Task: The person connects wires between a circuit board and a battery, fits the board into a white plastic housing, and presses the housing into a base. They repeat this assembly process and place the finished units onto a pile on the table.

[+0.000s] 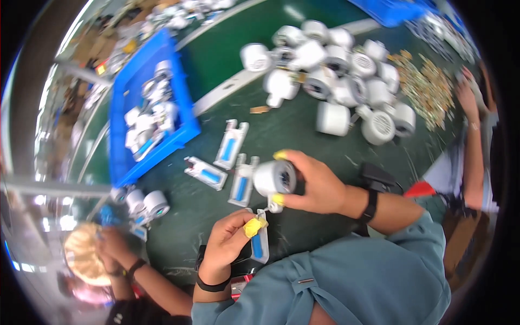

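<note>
My right hand [319, 183], with yellow finger covers, wraps round a white cylindrical housing [269, 179] with a dark, round vented end. A short white stem [275, 205] juts from its lower side. Just below and left of it, my left hand [230, 236] is closed, its yellow-covered fingertips pinching a flat white casing piece [260, 245] with a blue strip; the exact grip is partly hidden. Three similar casing pieces lie beyond my hands: one upright-lying [240, 180], one slanted [206, 173] and one farther off [231, 144].
Many white housings [333, 119] are heaped at the far right, beside a pile of small brass-coloured parts [425, 86]. A blue crate [187, 111] of white parts stands left. Co-workers' hands show at lower left [114, 246] and right [466, 95]. More housings [156, 203] lie left.
</note>
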`<state>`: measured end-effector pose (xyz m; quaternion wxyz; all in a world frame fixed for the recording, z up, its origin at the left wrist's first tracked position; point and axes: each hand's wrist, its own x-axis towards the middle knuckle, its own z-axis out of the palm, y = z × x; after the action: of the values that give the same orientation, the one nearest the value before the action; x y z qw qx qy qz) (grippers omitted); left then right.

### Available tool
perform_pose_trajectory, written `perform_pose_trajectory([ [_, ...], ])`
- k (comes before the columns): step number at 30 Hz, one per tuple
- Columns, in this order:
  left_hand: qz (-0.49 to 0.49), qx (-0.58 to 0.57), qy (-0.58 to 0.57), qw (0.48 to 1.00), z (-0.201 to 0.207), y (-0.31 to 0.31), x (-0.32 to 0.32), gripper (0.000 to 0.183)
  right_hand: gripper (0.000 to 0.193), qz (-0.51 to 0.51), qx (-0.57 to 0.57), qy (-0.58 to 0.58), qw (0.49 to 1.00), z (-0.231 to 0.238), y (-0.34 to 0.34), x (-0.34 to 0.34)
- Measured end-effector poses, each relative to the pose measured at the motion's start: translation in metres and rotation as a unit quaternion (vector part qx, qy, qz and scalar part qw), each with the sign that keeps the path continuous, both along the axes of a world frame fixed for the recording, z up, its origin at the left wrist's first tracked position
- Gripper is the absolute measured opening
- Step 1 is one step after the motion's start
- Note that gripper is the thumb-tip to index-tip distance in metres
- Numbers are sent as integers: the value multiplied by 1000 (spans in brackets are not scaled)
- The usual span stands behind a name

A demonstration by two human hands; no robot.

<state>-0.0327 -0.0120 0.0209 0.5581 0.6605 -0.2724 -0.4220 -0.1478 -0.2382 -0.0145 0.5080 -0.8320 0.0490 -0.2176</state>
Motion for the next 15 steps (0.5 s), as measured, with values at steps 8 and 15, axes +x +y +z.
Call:
perform_pose_trajectory([
  [8,472,-91,-244,842,91,73,118,18,64,166,42,59,983,-7,-1,2],
  [15,380,319,-506,706,108,140,348,40,54,121,0,83,989,-10,-2,2],
])
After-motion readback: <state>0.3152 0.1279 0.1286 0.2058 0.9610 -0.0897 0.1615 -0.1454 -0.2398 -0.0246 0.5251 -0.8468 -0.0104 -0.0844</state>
